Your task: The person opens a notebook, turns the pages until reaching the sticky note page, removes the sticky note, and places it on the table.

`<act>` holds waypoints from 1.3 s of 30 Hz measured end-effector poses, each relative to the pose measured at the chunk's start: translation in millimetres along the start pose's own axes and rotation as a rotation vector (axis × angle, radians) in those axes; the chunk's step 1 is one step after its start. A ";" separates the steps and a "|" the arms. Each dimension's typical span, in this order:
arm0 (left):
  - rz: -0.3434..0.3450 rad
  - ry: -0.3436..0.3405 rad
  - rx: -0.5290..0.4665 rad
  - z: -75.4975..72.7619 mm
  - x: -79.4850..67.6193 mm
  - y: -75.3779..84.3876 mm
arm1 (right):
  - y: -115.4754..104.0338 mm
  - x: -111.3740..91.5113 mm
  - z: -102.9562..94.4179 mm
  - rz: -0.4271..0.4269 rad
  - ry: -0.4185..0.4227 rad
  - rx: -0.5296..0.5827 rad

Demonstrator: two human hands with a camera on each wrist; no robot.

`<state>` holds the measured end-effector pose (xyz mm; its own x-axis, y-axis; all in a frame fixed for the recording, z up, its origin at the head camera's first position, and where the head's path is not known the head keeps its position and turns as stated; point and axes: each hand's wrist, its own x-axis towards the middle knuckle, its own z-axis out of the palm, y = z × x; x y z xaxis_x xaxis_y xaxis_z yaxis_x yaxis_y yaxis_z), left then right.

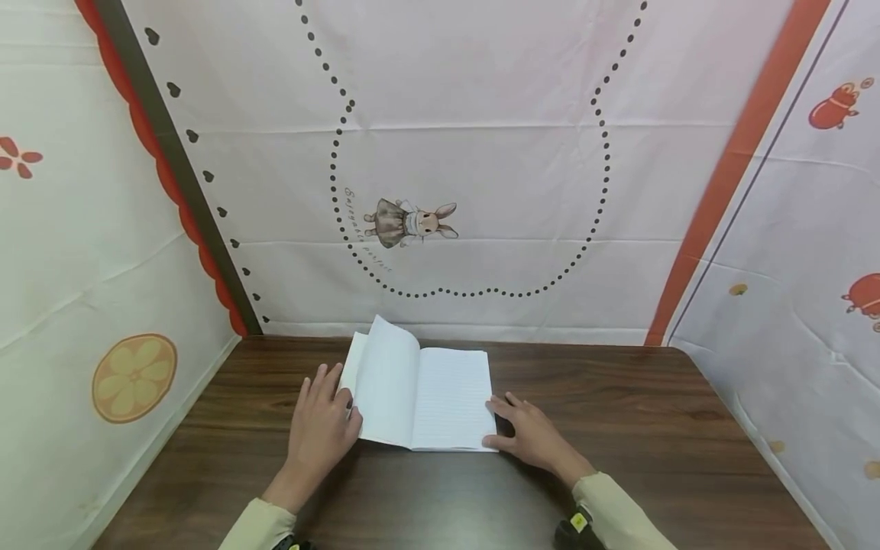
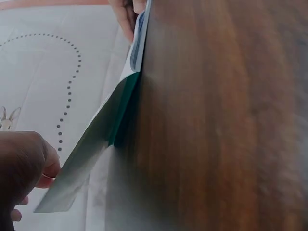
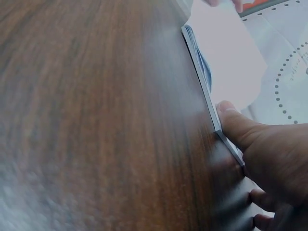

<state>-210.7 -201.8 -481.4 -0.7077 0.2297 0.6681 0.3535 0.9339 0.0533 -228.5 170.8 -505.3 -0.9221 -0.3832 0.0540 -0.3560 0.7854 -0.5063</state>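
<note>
Desk (image 1: 619, 405), dark brown wood grain, far right corner rounded. White cloth (image 1: 481, 176) behind it, creased — printed rabbit (image 1: 392, 223) in a skirt, lying sideways within a dotted outline (image 1: 333, 166); small dark hearts (image 1: 174, 89) toward the left, orange-red band (image 1: 743, 153) at right. Left hanging (image 1: 69, 252), white, with orange slice (image 1: 134, 378) and red flower (image 1: 30, 156) — right hanging (image 1: 791, 229), white, with red figures (image 1: 832, 109).

The person wears plain sleeves in a pale, creamy yellow. The left sleeve (image 1: 260, 525) and the right sleeve (image 1: 622, 510) both stop near the wrists. By the right sleeve's end is a chunky black band (image 1: 574, 536) with a small, bright yellow patch (image 1: 580, 522) on it. The left wrist has a black band (image 1: 283, 543) too, with a bit of yellow, but most of it is cut off.
</note>
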 end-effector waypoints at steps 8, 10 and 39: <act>-0.076 -0.209 0.029 -0.5 -10.1 -6.4 | -0.6 0.0 0.7 0.006 -0.006 0.004; -0.081 -0.243 0.033 1.6 -11.7 -8.1 | -0.6 0.1 0.6 0.000 -0.006 0.012; 0.034 -0.667 -0.284 16.5 -7.2 -17.9 | -0.7 0.5 -2.7 -0.022 -0.013 -0.001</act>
<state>-222.1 -215.6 -499.4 -0.8840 0.4601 0.0829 0.4630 0.8369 0.2919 -229.1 171.4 -502.6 -0.9119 -0.4068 0.0535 -0.3763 0.7773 -0.5042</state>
